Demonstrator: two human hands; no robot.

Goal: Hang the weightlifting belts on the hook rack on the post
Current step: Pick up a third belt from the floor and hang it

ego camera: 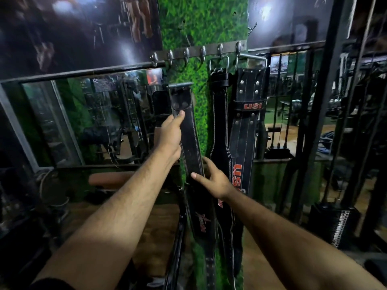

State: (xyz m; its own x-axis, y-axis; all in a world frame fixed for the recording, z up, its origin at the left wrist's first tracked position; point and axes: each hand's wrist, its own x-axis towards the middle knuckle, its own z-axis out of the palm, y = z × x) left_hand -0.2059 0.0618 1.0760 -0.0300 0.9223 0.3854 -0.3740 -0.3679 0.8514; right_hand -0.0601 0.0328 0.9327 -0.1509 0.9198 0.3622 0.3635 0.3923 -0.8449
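A steel hook rack [196, 52] with several hooks runs across the green grass-covered post [201, 24]. Two black belts hang from its right hooks: a narrow one [219, 126] by its buckle and a wide one marked USI [247, 122]. I hold a third black belt [191, 149] upright below the left hooks, its buckle end [181, 88] uppermost and clear of the rack. My left hand [169, 135] grips it just under the buckle, thumb on the front. My right hand [211, 178] holds it lower down, thumb across the strap.
Mirrors [94, 118] and a dark poster [79, 30] flank the post on the left. A padded bench [113, 178] stands low on the left. Black metal gym frames [318, 114] and a weight stack [335, 227] fill the right side.
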